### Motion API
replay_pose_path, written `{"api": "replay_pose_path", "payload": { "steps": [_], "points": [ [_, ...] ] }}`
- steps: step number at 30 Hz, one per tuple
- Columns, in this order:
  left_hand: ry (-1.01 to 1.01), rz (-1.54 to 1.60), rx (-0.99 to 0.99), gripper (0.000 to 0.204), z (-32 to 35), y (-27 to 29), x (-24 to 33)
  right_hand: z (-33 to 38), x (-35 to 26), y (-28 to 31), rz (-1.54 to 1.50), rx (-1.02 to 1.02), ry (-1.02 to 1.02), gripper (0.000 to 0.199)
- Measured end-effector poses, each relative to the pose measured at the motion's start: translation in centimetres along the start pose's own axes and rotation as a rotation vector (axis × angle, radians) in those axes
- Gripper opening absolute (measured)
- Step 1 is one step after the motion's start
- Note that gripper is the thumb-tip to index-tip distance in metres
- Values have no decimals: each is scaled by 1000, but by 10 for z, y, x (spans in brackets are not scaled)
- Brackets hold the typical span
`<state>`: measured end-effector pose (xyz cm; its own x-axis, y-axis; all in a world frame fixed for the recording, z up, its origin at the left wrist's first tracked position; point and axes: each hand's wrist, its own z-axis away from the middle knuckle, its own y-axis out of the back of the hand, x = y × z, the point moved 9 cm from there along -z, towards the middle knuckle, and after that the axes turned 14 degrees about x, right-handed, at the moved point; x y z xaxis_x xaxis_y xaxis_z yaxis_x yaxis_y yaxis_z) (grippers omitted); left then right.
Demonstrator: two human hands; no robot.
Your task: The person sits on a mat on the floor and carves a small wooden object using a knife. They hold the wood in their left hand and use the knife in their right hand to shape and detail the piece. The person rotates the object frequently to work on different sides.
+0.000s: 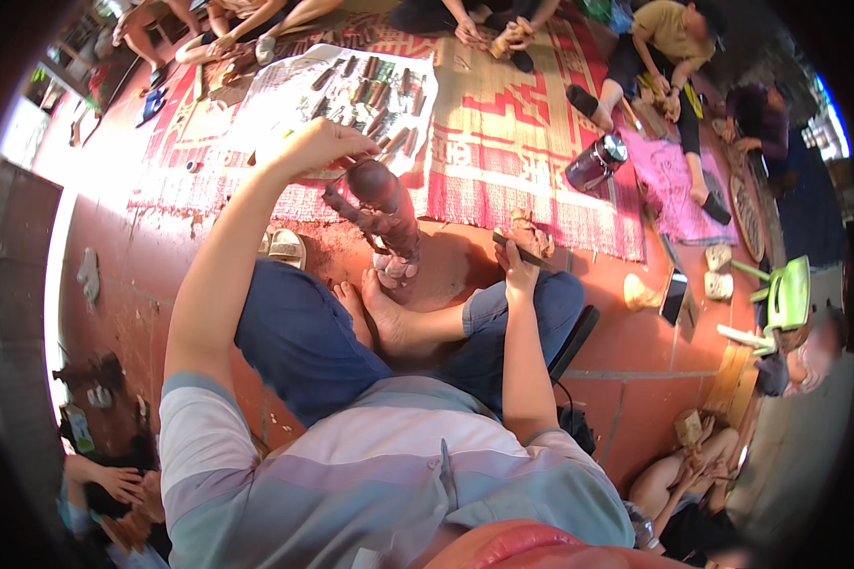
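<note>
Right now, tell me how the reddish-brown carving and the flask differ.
The carving is reddish brown and knobbly; the flask is dark and smooth-sided, with a shiny lid. The carving's lower end is by the bare feet; the flask is farther off, on the patterned mat. The left hand is close to the carving's top, contact unclear; no hand is at the flask. Both are longer than they are wide.

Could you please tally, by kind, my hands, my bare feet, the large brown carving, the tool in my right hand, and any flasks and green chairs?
Left hand and right hand: 2
Bare feet: 2
Large brown carving: 1
Dark tool: 1
Dark flask: 1
Green chair: 1
Total: 8
</note>
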<state>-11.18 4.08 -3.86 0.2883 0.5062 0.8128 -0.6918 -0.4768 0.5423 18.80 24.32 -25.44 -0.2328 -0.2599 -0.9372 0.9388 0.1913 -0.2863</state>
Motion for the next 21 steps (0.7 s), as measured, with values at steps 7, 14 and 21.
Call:
{"api": "replay_pose_path", "payload": {
  "steps": [7, 14, 21],
  "points": [
    [-45, 120, 370, 39, 85, 93, -28, 1, 6, -1, 58, -73, 111, 19],
    [12, 735, 307, 52, 214, 32, -91, 21, -7, -18, 201, -101, 153, 12],
    [446, 853, 836, 45, 268, 29, -180, 61, -49, -51, 66, -152, 3, 22]
  ]
}}
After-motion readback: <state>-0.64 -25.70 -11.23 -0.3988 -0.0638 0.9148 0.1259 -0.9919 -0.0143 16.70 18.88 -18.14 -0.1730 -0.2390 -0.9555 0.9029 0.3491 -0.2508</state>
